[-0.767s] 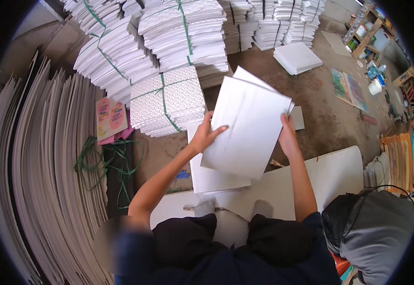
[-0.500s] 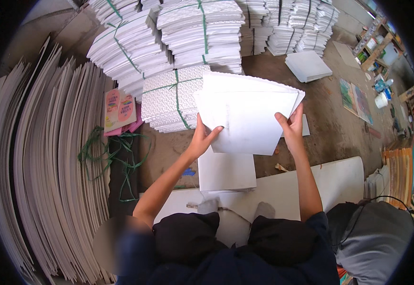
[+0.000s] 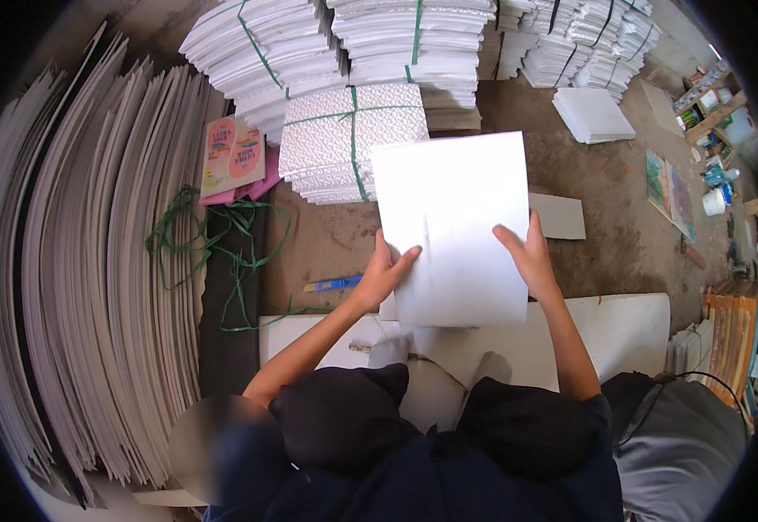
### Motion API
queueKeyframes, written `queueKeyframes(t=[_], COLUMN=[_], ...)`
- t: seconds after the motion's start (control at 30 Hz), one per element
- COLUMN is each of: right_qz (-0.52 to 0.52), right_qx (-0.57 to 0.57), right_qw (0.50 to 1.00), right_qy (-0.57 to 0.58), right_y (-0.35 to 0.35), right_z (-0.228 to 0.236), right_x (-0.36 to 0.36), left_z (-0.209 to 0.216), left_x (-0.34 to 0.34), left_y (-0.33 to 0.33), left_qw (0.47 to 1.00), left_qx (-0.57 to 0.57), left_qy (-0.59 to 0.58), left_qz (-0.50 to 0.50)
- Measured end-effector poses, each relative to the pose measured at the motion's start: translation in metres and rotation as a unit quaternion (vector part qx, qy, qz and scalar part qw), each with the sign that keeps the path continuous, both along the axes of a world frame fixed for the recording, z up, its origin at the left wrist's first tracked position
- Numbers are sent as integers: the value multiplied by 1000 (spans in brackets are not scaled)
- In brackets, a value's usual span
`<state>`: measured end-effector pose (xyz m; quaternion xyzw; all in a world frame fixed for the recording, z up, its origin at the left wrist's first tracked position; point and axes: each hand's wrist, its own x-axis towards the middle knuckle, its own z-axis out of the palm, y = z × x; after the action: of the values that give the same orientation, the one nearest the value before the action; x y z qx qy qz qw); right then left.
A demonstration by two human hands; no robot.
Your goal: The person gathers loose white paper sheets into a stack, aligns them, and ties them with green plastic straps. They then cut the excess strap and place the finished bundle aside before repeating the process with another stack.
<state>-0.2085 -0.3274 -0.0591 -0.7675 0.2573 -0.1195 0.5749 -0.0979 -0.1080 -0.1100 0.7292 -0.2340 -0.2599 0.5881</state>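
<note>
Above the far edge of the white board (image 3: 614,326) that lies along the floor (image 3: 309,239), I have a white sheet (image 3: 450,226) held up by its two long sides. From this distance I cannot tell whether more layers sit underneath it. The left hand (image 3: 387,275) has its grip pinching the sheet's left side, thumb flat on the upper face and fingers at the edge. I have the right hand (image 3: 534,261) pinching the opposite side, its thumb also on the upper face and its fingers along the edge. The sheet's near end overlaps the board's far edge in my view, and its far left corner reaches the textured white bundle (image 3: 327,139), which is bound crosswise with green strapping.

On the floor just beyond the board's far edge, toward its left end, I see a blue cutter (image 3: 337,284) near the left hand. A pale panel (image 3: 561,217) lies beyond the right hand, partly behind the sheet. Farther out I make out a low white stack (image 3: 592,117) and, to its right, two painted panels (image 3: 670,196) flat on the floor. Past the board's left end, tangled green strapping (image 3: 183,209) lies close to a pink printed card (image 3: 233,157), and tall grey sheets (image 3: 109,270) stand on edge along the left side. I see the person's grey feet (image 3: 387,351) on the board.
</note>
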Motion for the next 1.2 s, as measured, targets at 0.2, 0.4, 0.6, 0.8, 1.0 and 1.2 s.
queueKeyframes(t=[0.2,0.4,0.6,0.8,1.0,1.2], right_qz=[-21,-7,3,31,-15,-42], right_qx=[218,28,-75,-29,25,129], right_qw=[967,972,986,998,980,972], right_qy=[133,234,151,55,199,191], right_y=[22,7,2,0,-39,-95], right_z=[-53,-97,-133,-146,-148,-47], right_x=[-36,-7,18,17,11,5], left_z=[-5,-45,-84,-109,-65,-14], left_x=[-18,3,11,6,29,70], left_y=[27,20,3,1,-25,-51], left_qw=[988,993,963,981,956,968], left_qx=[94,102,263,130,76,-36], left_qy=[113,51,22,-104,-271,-223], left_qz=[-55,-16,57,104,83,-109])
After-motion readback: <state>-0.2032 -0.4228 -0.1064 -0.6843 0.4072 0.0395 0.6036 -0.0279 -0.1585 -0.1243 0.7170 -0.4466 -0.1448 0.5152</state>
